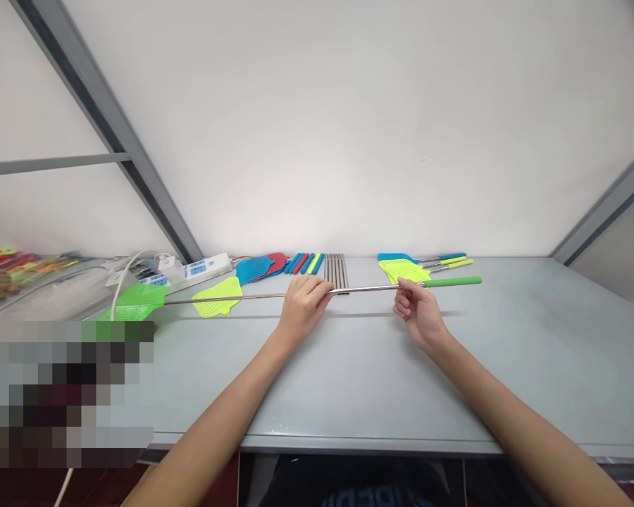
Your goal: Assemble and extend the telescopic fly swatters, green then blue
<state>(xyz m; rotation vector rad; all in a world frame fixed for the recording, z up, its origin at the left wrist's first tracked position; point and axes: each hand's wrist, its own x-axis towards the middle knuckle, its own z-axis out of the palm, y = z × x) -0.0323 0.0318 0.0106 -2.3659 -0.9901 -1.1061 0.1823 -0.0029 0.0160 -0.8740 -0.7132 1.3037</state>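
White wall (359,141), behind everything. Grey table (359,394), parts set along the back edge. Grey frame post (86,84), slanting down to the table at left. Green fly swatter (367,289), long metal shaft, spanning the table crosswise, green head (142,297) at left, green grip (454,282) at right. Coloured heap (21,262), far left. Assembled swatters (401,269), yellow and blue, just behind the right hand (420,310). Power strip (207,267), near the green head; in the way there, white cable (121,280), crossing the head. Left hand (305,303), clamped over mid-shaft; right, pinching the shaft just beside the grip, well apart from the left. Loose heads: yellow head (219,290), crossed by the shaft; blue head (253,268), overlapping red head (277,262). Metal rods (337,271), side by side, near ends behind the shaft. Short grips (313,263), blue, red, yellow, in a row.
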